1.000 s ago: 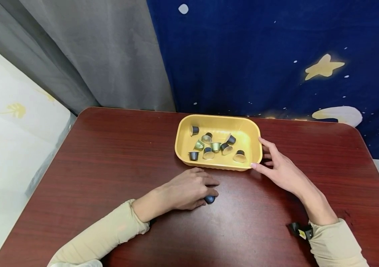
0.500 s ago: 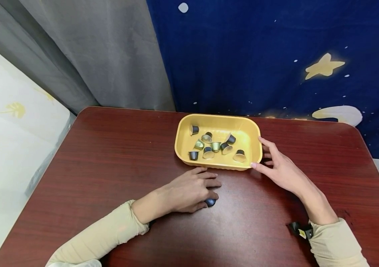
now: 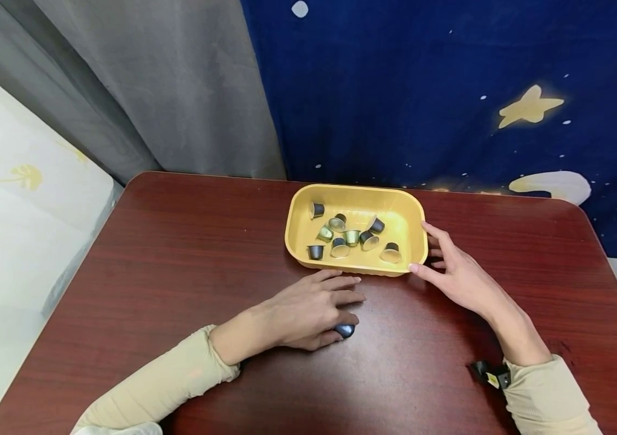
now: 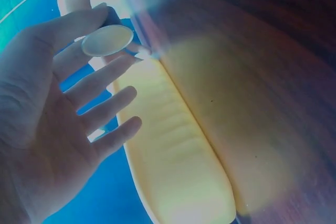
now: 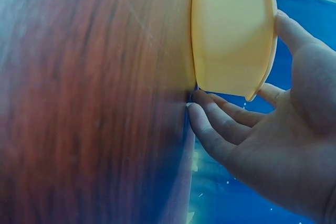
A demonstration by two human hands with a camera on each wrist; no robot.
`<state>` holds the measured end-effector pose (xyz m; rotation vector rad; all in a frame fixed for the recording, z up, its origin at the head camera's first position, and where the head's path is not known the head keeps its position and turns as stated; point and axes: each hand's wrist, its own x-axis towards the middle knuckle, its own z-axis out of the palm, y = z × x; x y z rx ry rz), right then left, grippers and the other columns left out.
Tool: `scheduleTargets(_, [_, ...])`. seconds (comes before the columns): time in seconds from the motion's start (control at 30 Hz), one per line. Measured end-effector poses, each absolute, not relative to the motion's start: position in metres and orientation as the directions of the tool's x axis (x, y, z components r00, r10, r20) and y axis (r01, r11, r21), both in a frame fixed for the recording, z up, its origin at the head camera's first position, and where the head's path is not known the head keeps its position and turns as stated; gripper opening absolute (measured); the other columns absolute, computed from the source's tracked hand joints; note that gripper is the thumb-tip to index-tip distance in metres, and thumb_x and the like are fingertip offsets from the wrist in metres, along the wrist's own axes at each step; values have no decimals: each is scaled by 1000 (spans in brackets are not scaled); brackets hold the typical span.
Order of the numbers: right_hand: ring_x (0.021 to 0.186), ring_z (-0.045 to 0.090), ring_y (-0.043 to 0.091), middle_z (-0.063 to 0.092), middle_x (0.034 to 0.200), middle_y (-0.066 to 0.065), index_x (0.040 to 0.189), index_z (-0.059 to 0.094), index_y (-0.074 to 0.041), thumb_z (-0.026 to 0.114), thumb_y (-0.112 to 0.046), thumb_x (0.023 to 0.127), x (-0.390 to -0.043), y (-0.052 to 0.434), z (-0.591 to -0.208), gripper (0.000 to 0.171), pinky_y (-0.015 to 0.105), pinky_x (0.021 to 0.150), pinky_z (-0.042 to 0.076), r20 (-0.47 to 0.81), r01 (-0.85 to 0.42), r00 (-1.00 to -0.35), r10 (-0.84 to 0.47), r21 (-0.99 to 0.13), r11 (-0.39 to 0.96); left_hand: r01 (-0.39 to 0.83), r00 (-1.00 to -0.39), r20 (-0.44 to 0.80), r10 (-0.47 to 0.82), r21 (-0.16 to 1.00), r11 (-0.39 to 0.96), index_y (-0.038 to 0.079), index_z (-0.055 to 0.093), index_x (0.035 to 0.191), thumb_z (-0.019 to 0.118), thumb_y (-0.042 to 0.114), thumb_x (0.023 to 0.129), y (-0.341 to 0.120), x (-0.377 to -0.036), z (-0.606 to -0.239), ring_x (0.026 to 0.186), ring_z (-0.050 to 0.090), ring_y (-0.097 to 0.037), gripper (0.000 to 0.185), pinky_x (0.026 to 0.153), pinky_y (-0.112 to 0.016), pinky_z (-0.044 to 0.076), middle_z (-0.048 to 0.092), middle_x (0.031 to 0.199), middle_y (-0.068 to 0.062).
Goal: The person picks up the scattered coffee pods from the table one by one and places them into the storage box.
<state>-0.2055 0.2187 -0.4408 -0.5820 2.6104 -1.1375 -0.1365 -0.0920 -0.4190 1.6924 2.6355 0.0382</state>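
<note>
Your left hand point(image 3: 308, 308) pinches a dark capsule point(image 3: 344, 330) against the tabletop point(image 3: 177, 254), its grip closed on it. Your right hand point(image 3: 457, 275), fingers relaxed, touches the yellow tray point(image 3: 419, 241) just beyond.

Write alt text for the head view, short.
A person's left hand pinches a dark capsule on a red-brown table, while the right hand rests against a yellow tray of small capsules. Grey and starry blue curtains hang behind.
</note>
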Motion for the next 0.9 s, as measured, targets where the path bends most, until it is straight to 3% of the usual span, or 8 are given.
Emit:
scheduleTargets(0.47, [119,56,35,49,138,18,160,17,-20,67,-36,95,-204,222,-440,83,52,94,48,-34,-287,-898,-439,-712,641,910,-415,192,889,67,410,22,71,121,60,39,95,-97,-150,-404,140,39,-24,33,113,-41,30,53,144,-1])
scheduleTargets(0.9, [120,56,30,50,140,15,160,17,-20,67,-38,95,-204,217,-441,83,49,94,50,-43,-289,-893,-448,-708,644,866,-491,306,816,72,495,19,73,117,64,37,94,-113,-177,-401,130,49,-25,31,111,-39,35,60,135,-2])
